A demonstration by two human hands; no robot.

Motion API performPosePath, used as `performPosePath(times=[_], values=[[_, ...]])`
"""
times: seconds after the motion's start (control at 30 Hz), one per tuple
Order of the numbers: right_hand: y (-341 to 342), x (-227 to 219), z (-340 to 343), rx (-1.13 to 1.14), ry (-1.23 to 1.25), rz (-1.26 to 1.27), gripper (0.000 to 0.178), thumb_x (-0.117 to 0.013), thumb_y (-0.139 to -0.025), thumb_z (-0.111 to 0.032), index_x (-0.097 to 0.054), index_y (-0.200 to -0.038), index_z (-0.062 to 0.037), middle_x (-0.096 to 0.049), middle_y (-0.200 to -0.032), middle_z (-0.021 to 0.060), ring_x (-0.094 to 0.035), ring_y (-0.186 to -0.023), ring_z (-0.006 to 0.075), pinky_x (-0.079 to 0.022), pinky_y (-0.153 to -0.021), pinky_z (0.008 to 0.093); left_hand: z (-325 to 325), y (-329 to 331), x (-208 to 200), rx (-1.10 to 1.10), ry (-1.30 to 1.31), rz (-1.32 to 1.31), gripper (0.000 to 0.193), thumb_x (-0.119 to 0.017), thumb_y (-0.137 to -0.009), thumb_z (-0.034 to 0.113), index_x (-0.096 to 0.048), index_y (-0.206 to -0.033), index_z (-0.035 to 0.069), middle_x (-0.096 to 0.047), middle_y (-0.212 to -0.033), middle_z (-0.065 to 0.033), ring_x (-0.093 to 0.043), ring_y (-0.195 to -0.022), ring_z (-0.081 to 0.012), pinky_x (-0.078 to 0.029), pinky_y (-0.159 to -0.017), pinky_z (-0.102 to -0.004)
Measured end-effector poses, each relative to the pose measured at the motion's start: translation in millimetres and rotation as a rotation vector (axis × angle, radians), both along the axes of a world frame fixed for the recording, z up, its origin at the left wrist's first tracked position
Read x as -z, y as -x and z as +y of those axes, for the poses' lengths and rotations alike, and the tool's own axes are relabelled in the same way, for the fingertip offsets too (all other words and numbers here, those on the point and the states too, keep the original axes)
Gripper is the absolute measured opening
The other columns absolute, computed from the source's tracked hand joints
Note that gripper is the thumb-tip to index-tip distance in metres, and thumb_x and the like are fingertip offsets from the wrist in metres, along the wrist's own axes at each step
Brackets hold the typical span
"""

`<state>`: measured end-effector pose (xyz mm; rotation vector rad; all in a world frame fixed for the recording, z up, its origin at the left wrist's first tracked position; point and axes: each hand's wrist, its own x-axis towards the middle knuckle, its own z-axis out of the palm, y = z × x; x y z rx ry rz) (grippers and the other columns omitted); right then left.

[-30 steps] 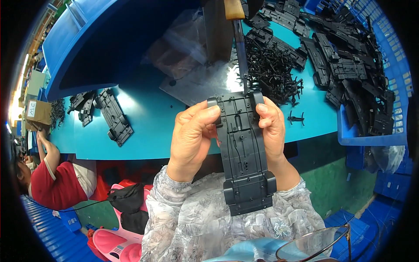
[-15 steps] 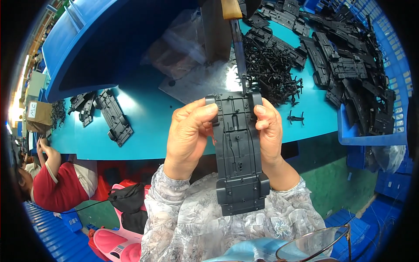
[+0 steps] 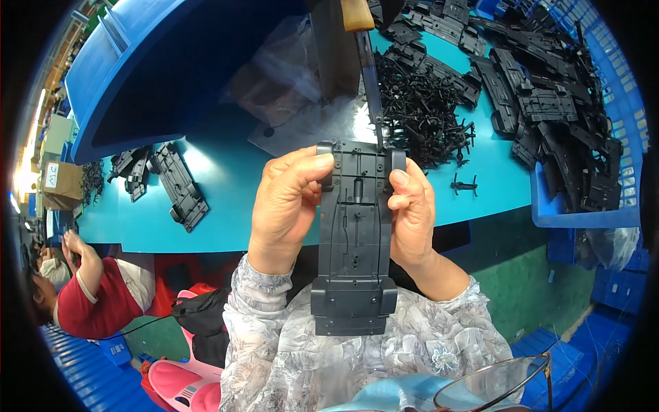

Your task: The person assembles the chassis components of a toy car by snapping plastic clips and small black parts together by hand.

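Since the earliest frame the black chassis plate has swung left and straightened, its near end shifting most, and both hands have drifted left with it. The lower end of the dark shaft, under a tan collar, has also shifted slightly left. A co-worker's red sleeve at the far left has moved a little too.

From my end, I see the plate held up lengthwise, its far end over the near edge of the turquoise table and the rest on the wearer's side of that edge. The left hand is clamped on the far left corner, thumb on top; the right hand grips the opposite corner, thumb against the side. The fingers underneath are hidden from me. The shaft's tip meets the plate's far end, but I can't tell whether it touches or sits just behind. Its top is cut off, and the blue bin is dark inside.

Toward the table's right end, small black parts tangle too densely to separate; one loose part lies nearer the front edge.
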<state>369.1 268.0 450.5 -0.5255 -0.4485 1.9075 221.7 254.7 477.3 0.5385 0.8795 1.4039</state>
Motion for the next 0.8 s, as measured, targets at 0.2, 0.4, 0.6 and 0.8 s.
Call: performPosePath(times=[0.2, 0.4, 0.6, 0.8], values=[[2, -3, -2, 0.016, 0.004, -0.027, 0.021, -0.053, -0.083, -0.011, -0.052, -0.101, -0.0008, -0.058, -0.085, 0.0014, -0.047, -0.062, -0.0004, -0.04, -0.057, 0.0125, 2, 6, 0, 0.087, -0.032, -0.077, 0.019, -0.057, -0.079, 0.009, -0.06, -0.092, -0.004, -0.064, -0.079, -0.006, -0.058, -0.061, -0.0083, -0.045, -0.052, -0.0186], [1, -1, -1, 0.011, -0.013, -0.026, 0.021, -0.053, -0.083, -0.011, -0.052, -0.101, -0.0005, -0.058, -0.087, 0.0023, -0.049, -0.065, -0.0002, -0.041, -0.058, 0.0123, 1, 5, -3, 0.087, -0.035, -0.067, 0.018, -0.056, -0.079, 0.009, -0.06, -0.091, -0.004, -0.064, -0.079, -0.0056, -0.059, -0.065, -0.0082, -0.046, -0.059, -0.0186], [0, 0, 0, 0.013, -0.023, -0.064, 0.024, -0.052, -0.084, -0.012, -0.052, -0.102, 0.0023, -0.058, -0.085, 0.0015, -0.047, -0.064, -0.0005, -0.038, -0.057, 0.0111, 2, 5, 4, 0.053, -0.017, 0.0, 0.016, -0.056, -0.079, 0.009, -0.06, -0.088, -0.004, -0.063, -0.079, -0.0047, -0.059, -0.065, -0.0083, -0.046, -0.059, -0.0188], [-6, 8, 5, 0.023, -0.04, -0.137, 0.025, -0.052, -0.082, -0.013, -0.053, -0.101, 0.0037, -0.054, -0.077, -0.0027, -0.038, -0.058, -0.0007, -0.033, -0.052, 0.0123, 4, 2, 6, 0.017, 0.004, -0.039, 0.014, -0.056, -0.079, 0.009, -0.06, -0.086, -0.003, -0.063, -0.078, -0.0052, -0.058, -0.065, -0.0084, -0.046, -0.059, -0.0188]])
